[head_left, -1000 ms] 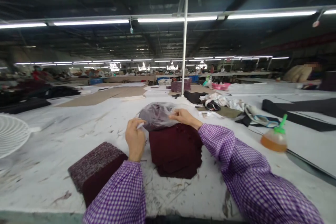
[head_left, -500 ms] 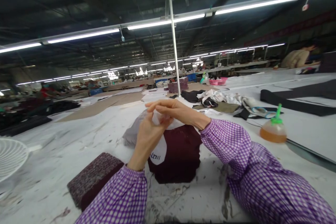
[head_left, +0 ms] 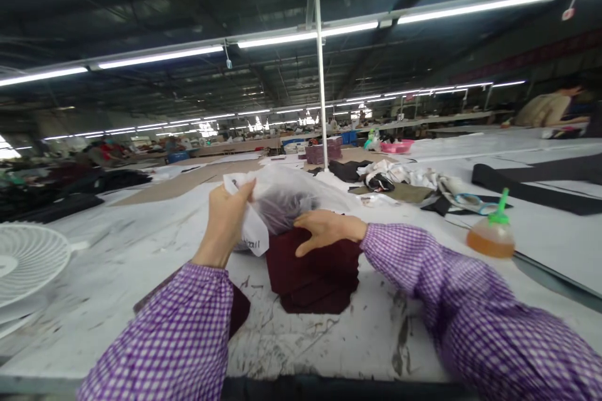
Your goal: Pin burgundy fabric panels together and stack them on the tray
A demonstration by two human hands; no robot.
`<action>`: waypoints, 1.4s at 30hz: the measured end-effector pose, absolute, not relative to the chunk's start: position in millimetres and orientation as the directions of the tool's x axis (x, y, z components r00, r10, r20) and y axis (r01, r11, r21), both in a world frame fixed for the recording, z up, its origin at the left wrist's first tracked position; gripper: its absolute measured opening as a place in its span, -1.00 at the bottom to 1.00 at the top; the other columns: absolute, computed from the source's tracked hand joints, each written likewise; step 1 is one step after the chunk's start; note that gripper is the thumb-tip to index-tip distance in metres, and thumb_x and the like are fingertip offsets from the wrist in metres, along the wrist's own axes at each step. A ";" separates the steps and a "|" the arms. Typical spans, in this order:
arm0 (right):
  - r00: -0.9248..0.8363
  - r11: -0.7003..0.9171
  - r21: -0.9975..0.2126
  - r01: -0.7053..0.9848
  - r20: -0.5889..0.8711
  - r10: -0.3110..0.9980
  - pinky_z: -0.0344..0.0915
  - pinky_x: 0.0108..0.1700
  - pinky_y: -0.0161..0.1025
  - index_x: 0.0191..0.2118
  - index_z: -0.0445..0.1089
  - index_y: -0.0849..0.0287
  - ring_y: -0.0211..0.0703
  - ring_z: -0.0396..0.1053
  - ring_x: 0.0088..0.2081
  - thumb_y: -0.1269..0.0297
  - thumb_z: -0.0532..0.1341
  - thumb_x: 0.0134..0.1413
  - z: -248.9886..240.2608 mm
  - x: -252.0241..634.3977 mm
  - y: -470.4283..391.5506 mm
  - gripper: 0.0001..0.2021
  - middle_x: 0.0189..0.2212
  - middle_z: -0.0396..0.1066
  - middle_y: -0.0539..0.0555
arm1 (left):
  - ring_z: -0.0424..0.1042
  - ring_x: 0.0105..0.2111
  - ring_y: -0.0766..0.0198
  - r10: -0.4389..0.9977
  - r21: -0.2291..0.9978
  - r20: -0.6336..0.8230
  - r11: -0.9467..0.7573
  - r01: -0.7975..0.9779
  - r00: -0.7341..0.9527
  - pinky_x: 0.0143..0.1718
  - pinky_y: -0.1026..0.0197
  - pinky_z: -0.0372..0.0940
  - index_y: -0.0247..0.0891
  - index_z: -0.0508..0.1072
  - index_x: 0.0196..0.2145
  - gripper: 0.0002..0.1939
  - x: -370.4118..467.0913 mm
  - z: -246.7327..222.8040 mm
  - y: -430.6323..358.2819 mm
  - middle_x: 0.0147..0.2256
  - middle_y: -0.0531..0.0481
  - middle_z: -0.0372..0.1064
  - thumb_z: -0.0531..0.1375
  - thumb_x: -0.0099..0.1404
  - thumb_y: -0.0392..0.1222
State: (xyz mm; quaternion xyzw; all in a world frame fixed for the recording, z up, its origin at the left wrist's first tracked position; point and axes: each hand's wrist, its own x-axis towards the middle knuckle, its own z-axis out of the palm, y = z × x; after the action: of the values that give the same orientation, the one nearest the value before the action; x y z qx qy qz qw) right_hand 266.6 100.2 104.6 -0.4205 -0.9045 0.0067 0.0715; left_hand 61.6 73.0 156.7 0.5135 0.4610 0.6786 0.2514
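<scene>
My left hand (head_left: 224,219) is closed on the edge of a thin translucent plastic bag (head_left: 282,191) with handwritten marks on it. Grey material shows through the bag. Just right of it, my right hand (head_left: 327,230) has its thumb and fingers apart, over the top of a stack of dark maroon fabric pieces (head_left: 313,276). The stack lies flat on the white table (head_left: 301,344). A second maroon piece (head_left: 239,310) is mostly hidden behind my left sleeve.
A bottle of orange liquid (head_left: 491,235) stands at right, near dark cloth strips (head_left: 536,185). White and dark scraps (head_left: 390,175) lie beyond, by a pole (head_left: 322,75). A white fan (head_left: 32,257) is at left. A person (head_left: 548,106) leans over a table far right.
My left hand has moved left and down, drawing the bag's edge with it. My right hand has come down to the maroon stack, and the hands are now apart.
</scene>
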 end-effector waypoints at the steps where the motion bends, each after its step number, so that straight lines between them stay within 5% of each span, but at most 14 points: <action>1: -0.627 0.629 -0.074 0.774 0.053 0.777 0.28 -0.06 -0.17 -0.01 0.41 0.23 0.01 0.38 -0.07 -0.25 0.26 -0.20 97.3 261.8 115.1 -0.28 -0.09 0.44 0.21 | 0.12 -0.64 0.40 0.812 0.882 0.469 -0.449 0.142 -0.347 -0.59 0.32 0.01 -0.26 0.24 -0.70 -0.71 62.4 155.8 72.9 -0.69 0.13 0.15 0.25 -0.06 -0.08; 5: -0.619 0.616 -0.059 0.785 -0.075 0.782 0.23 0.03 -0.11 0.18 0.23 0.28 0.10 0.29 0.04 -0.30 0.28 -0.32 82.9 256.5 146.8 -0.03 0.06 0.30 0.27 | 0.13 -0.63 0.40 0.801 0.887 0.460 -0.430 0.166 -0.384 -0.59 0.33 0.02 -0.26 0.26 -0.63 -0.67 48.1 154.1 75.8 -0.66 0.14 0.16 0.29 -0.09 -0.01; 11: -0.650 0.648 0.113 0.753 -0.028 0.760 0.23 -0.01 -0.08 0.06 0.30 0.31 0.11 0.28 -0.04 -0.20 0.33 -0.29 84.5 262.2 131.6 -0.17 -0.04 0.30 0.27 | 0.20 -0.60 0.33 0.795 0.885 0.450 -0.336 0.322 -0.407 -0.59 0.30 0.07 -0.29 0.38 -0.53 -0.55 17.2 160.8 73.2 -0.62 0.08 0.27 0.31 -0.12 0.19; 16: -0.682 0.670 0.201 0.714 -0.017 0.732 0.13 0.04 -0.02 0.00 0.32 0.30 0.13 0.24 -0.05 -0.21 0.36 -0.37 90.1 252.6 129.8 -0.17 -0.11 0.33 0.25 | 0.20 -0.58 0.26 0.725 0.614 0.622 -0.218 0.759 -0.295 -0.55 0.27 0.00 -0.25 0.34 -0.64 -0.61 20.7 173.5 61.2 -0.66 0.05 0.23 0.25 0.00 0.15; 22: -0.733 0.684 0.301 0.665 0.082 0.676 0.08 0.07 0.03 0.21 0.17 0.23 0.19 0.15 0.05 -0.11 0.38 -0.31 94.6 249.3 113.9 -0.07 0.04 0.20 0.30 | 0.23 -0.54 0.20 0.689 0.429 0.692 -0.153 0.890 -0.215 -0.48 0.24 0.02 -0.21 0.30 -0.61 -0.64 23.5 176.8 54.0 -0.64 0.03 0.20 0.16 0.12 0.11; 30: -0.677 0.688 0.023 0.726 -0.154 0.719 0.17 0.09 -0.03 0.27 0.08 0.29 0.21 0.22 0.08 -0.22 0.36 -0.42 83.7 260.1 145.1 0.10 0.09 0.22 0.31 | 0.41 -0.27 0.06 0.631 0.289 0.760 -0.115 0.950 -0.154 -0.28 0.17 0.22 -0.16 0.44 -0.28 -0.68 22.9 183.1 43.9 -0.33 -0.03 0.46 0.10 0.17 0.10; 35: -0.685 0.686 -0.067 0.725 -0.181 0.706 0.27 -0.02 -0.08 0.07 0.32 0.19 0.12 0.35 -0.07 -0.20 0.37 -0.42 83.9 261.7 149.4 -0.13 -0.08 0.38 0.18 | 0.43 -0.19 0.12 0.585 0.201 0.811 -0.294 0.934 0.010 -0.14 0.15 0.25 -0.16 0.42 -0.07 -0.67 23.9 195.9 36.4 -0.18 -0.03 0.48 0.04 0.25 -0.10; 38: -0.758 0.756 -0.070 0.651 -0.099 0.644 0.21 0.05 -0.07 0.05 0.33 0.15 0.13 0.29 0.01 -0.17 0.38 -0.40 80.3 262.9 149.9 -0.18 -0.03 0.34 0.18 | 0.40 -0.10 0.12 0.581 0.112 0.800 -0.388 0.915 0.149 -0.07 0.13 0.24 -0.17 0.43 -0.06 -0.67 27.1 204.1 32.8 -0.07 -0.04 0.43 0.03 0.27 -0.13; 42: -0.761 0.759 -0.053 0.648 -0.084 0.644 0.16 0.11 -0.02 0.18 0.21 0.19 0.17 0.27 0.04 -0.23 0.38 -0.48 73.1 263.4 159.1 0.02 0.03 0.30 0.23 | 0.36 -0.10 0.08 0.602 -0.011 0.752 -0.395 0.919 0.268 -0.11 0.10 0.26 -0.16 0.48 -0.17 -0.73 37.1 213.7 25.5 -0.13 -0.04 0.46 0.08 0.27 -0.03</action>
State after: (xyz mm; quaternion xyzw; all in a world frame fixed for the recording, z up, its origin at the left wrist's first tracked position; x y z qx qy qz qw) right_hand 263.4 159.1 73.1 -0.3446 -0.9374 0.0392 -0.0305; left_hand 37.1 25.5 213.7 0.7617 0.4990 0.3423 -0.2314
